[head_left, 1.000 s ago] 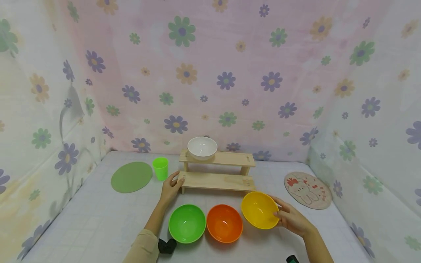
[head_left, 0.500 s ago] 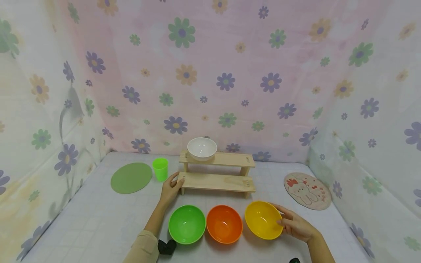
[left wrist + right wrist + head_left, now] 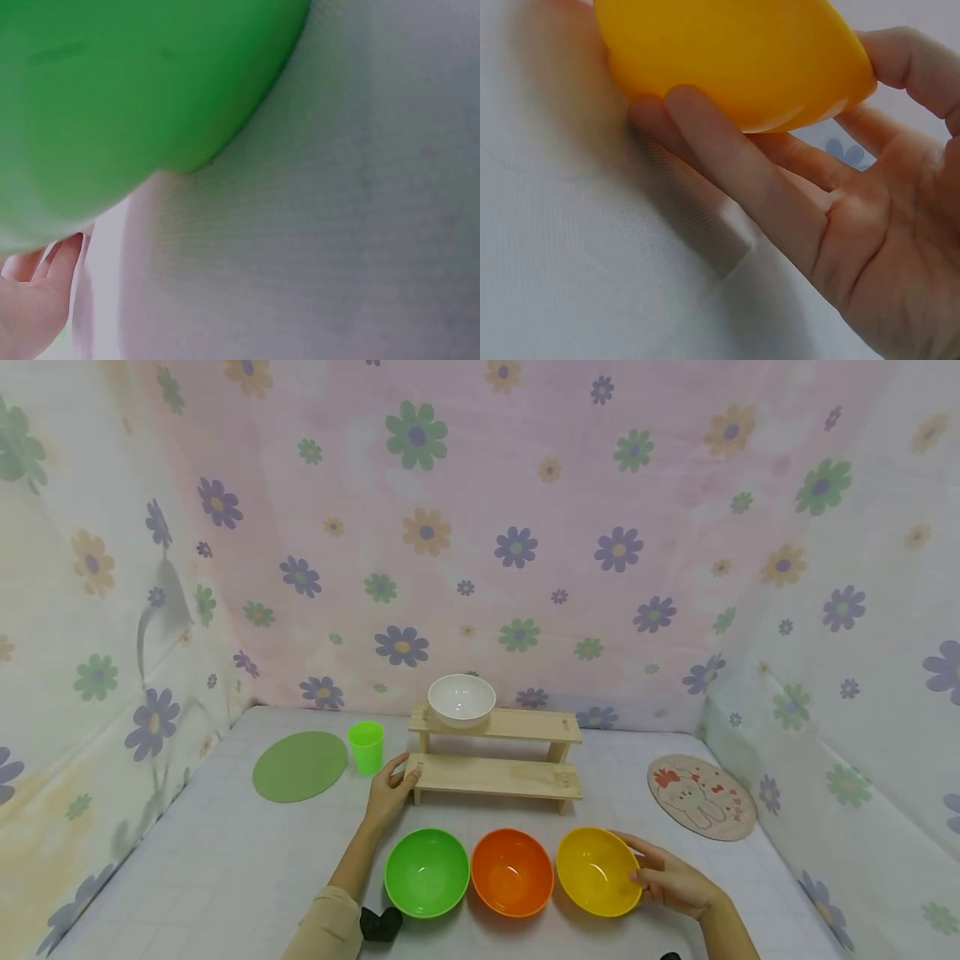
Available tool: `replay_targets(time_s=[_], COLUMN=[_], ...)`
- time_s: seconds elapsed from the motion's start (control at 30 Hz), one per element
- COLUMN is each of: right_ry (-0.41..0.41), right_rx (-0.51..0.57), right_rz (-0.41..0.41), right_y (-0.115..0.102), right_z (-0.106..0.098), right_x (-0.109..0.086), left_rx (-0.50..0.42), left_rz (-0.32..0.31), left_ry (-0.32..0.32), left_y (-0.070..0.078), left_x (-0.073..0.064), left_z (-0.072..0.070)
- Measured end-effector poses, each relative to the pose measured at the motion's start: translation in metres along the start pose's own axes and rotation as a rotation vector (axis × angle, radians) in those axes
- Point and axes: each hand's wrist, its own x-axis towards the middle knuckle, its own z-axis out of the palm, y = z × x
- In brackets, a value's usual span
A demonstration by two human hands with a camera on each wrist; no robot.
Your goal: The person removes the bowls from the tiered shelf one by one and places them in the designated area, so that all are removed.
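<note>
In the head view my right hand [image 3: 673, 878] holds the yellow bowl [image 3: 597, 871] by its right side, thumb over the rim. The right wrist view shows the fingers under the yellow bowl [image 3: 735, 60], which looks slightly tilted there. My left hand [image 3: 387, 793] grips the left end of the lower wooden shelf [image 3: 491, 775], thumb on top. An orange bowl [image 3: 512, 872] stands just left of the yellow one, with a green bowl [image 3: 427, 872] beside it. In the left wrist view the green bowl [image 3: 135, 90] hides part of the left hand [image 3: 34, 307].
A white bowl [image 3: 461, 702] sits on the upper wooden shelf [image 3: 532, 723]. Left of the shelves are a green cup [image 3: 367, 747] and a green round mat [image 3: 300, 767]. A pink rabbit-print mat [image 3: 702, 797] lies at the right. Flowered cloth walls surround the table.
My right hand has brought the yellow bowl down and nearer, from the shelf's front right corner into line with the orange and green bowls. The left hand keeps its place on the shelf.
</note>
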Motion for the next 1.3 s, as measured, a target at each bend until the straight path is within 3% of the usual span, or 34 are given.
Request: replay_targets(time_s=[0.37, 0.6, 0.7, 0.83, 1.0, 1.13, 1.3], right_ry=[-0.095, -0.112, -0.112, 0.009, 0.226, 0.327, 0.390], right_rx=[0.008, -0.006, -0.024, -0.190, -0.533, -0.650, -0.592], right_rz=[-0.003, 0.005, 0.015, 0.086, 0.178, 0.092, -0.083], right_y=[0.009, 0.013, 0.012, 0.002, -0.025, -0.041, -0.054], right_z=[-0.002, -0.004, -0.005, -0.002, 0.005, 0.003, 0.002], right_x=[0.000, 0.003, 0.003, 0.002, 0.007, 0.015, 0.030], left_rx=[-0.018, -0.029, -0.044, -0.044, -0.040, -0.026, -0.018], left_rz=[-0.018, -0.010, -0.012, -0.021, -0.017, -0.011, -0.024], left_ry=[0.000, -0.033, -0.042, -0.046, -0.033, -0.015, -0.011], left_y=[0.001, 0.004, 0.013, 0.030, 0.012, 0.004, 0.003], left_x=[0.000, -0.002, -0.006, -0.012, -0.003, -0.001, -0.002], left_z=[0.000, 0.000, -0.001, -0.002, 0.000, 0.001, 0.001])
